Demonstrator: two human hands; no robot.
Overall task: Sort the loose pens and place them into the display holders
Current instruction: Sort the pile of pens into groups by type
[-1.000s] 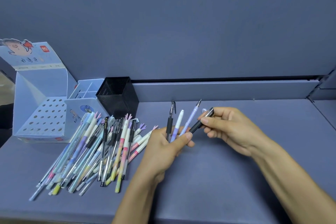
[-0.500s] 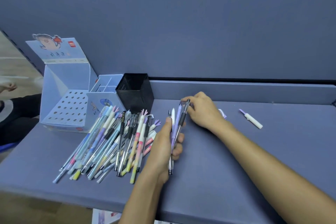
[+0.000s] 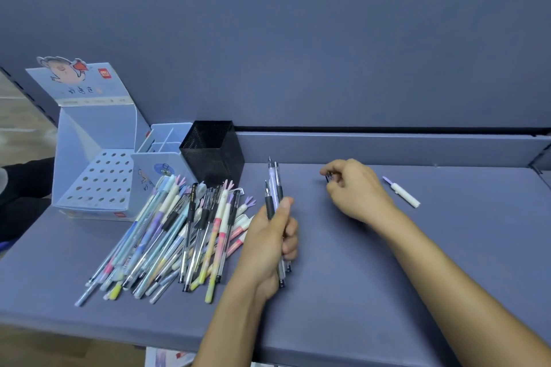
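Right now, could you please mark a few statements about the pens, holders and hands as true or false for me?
1. The left hand grips a few pens, tips up. True.
2. Pens stick out of the black mesh holder. False: none do; the pen pile lies on the table in front of it.
3. A white pen lies apart, to the right of the right hand. True.
4. The right hand lies flat and open. False: its fingers curl on a small dark piece.
5. The perforated display box stands right of the black mesh holder. False: it stands to its left.
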